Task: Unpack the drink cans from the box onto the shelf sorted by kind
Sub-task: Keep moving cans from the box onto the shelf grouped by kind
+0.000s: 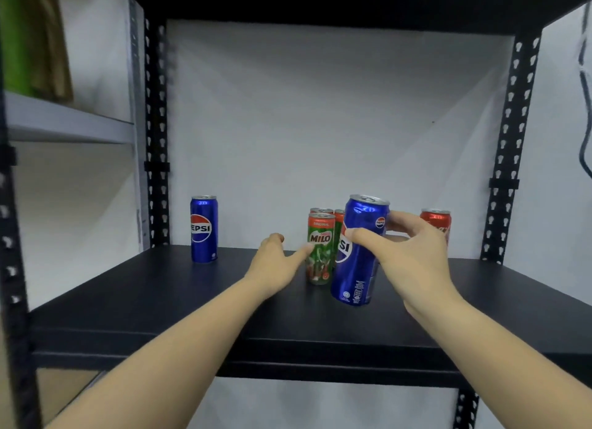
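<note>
My right hand [407, 252] grips a tall blue Pepsi can [358, 262], tilted, just above the black shelf board [160, 300]. To its left my left hand [275, 262] is over the shelf with fingers extended, a fingertip touching the front green Milo can [319, 252]. Two more Milo cans [323, 211] stand behind it, mostly hidden. A second Pepsi can [204, 229] stands upright at the back left. A red cola can [436, 222] stands at the back right, partly behind my right fingers. The box is out of view.
Black perforated uprights [157, 134] frame the shelf bay, with a white wall behind. A grey shelf [64, 121] at the left carries green and brown packages. A black cable [584, 108] hangs at the far right.
</note>
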